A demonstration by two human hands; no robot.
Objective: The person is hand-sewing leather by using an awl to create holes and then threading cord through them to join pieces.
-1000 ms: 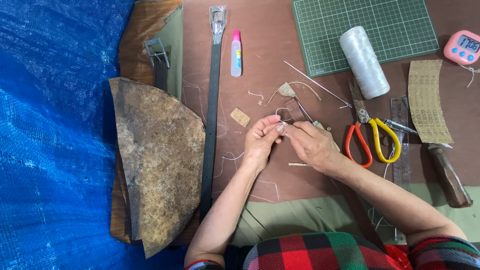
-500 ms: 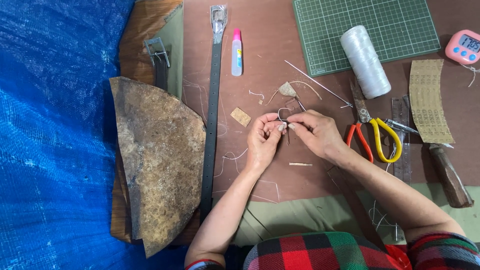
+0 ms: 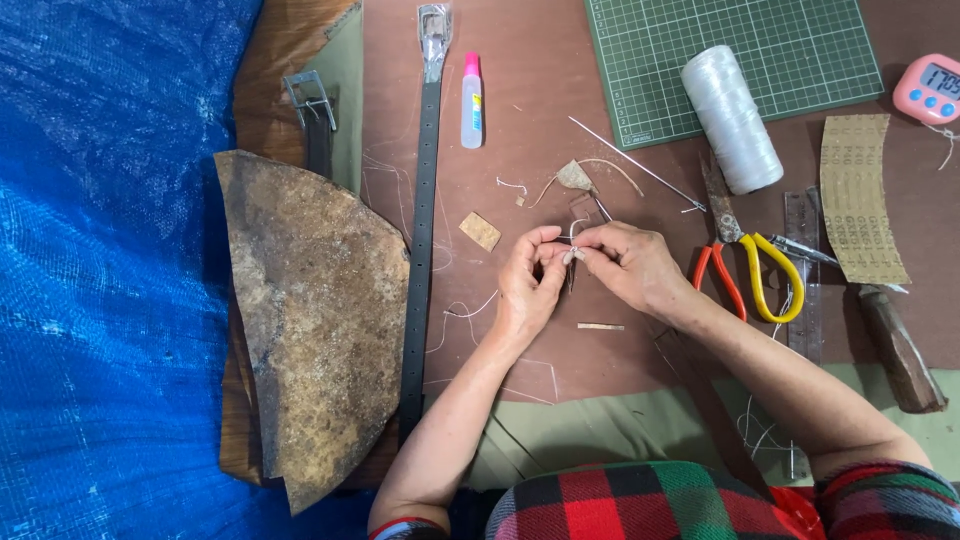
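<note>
White thread (image 3: 572,228) is sitting pinched between my left hand (image 3: 528,282) and right hand (image 3: 628,265), fingertips now closing together mid-surface (image 3: 520,130); I'm judging knot-tightening, scissors (image 3: 748,272) lying just right.

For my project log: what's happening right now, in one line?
left hand pinching thread | right hand pinching small piece | scissors beside

Bare forearms emerge from pushed-up sleeves (image 3: 880,495) of red, green and black plaid flannel.
</note>
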